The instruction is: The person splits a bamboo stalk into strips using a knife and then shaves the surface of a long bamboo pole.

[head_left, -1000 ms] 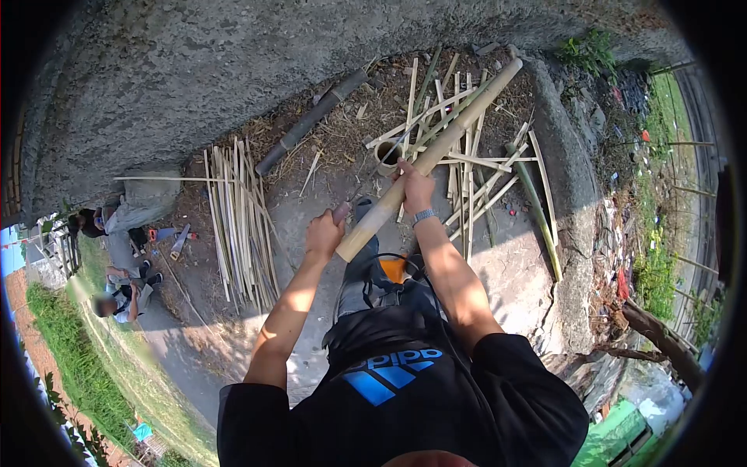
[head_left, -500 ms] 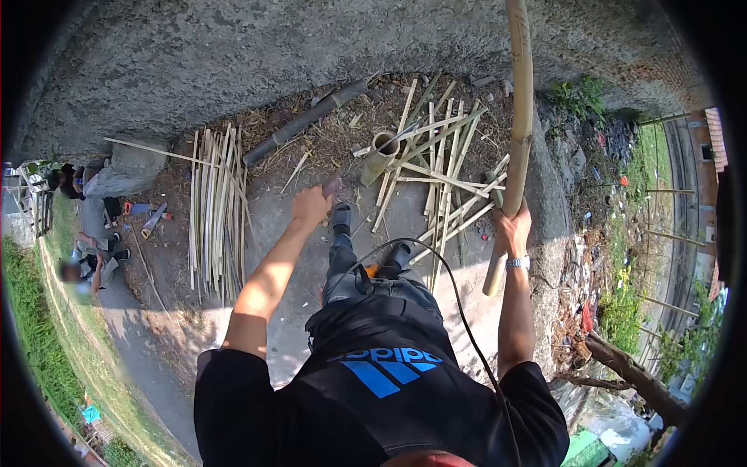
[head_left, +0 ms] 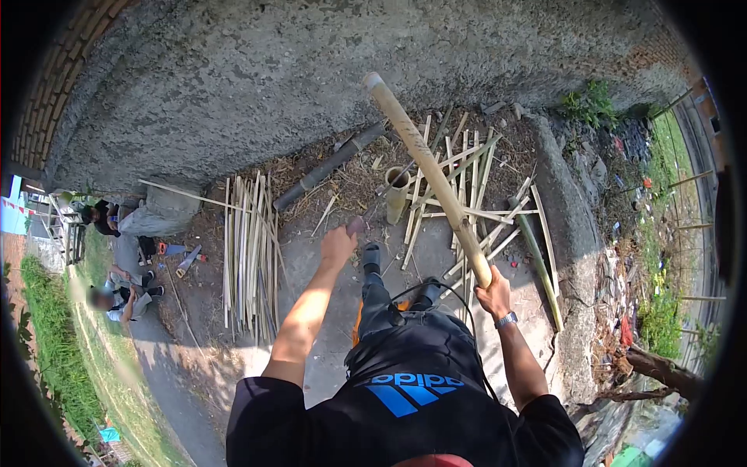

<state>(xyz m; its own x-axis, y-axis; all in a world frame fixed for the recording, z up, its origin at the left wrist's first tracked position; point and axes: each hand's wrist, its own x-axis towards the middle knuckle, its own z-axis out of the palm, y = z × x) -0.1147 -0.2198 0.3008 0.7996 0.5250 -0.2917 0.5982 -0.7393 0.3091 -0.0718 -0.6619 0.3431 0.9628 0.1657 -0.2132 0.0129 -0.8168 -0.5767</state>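
Note:
My right hand (head_left: 496,296) is wrapped around the near end of a thick bamboo pole (head_left: 428,159). The pole slants up and to the left across the view, its far end against the wall in the picture. In my left hand (head_left: 338,247), closed, is the reddish-brown handle of what looks like a machete (head_left: 356,225). Its thin dark blade points up and right, toward a short upright bamboo section (head_left: 397,194) with an open top. Split bamboo strips (head_left: 486,175) lie crisscrossed behind and below the pole.
A neat bundle of strips (head_left: 249,257) lies to the left. A dark pipe-like pole (head_left: 327,167) rests near the rough wall (head_left: 311,78). Handsaws (head_left: 187,262) lie farther left, near a seated person (head_left: 124,300). A greenish bamboo piece (head_left: 538,265) lies at right by a concrete ledge (head_left: 572,179).
The bamboo pole has swung from nearly vertical to a leftward slant. My right hand now grips its near end, rather than partway along it. My left hand still holds the machete.

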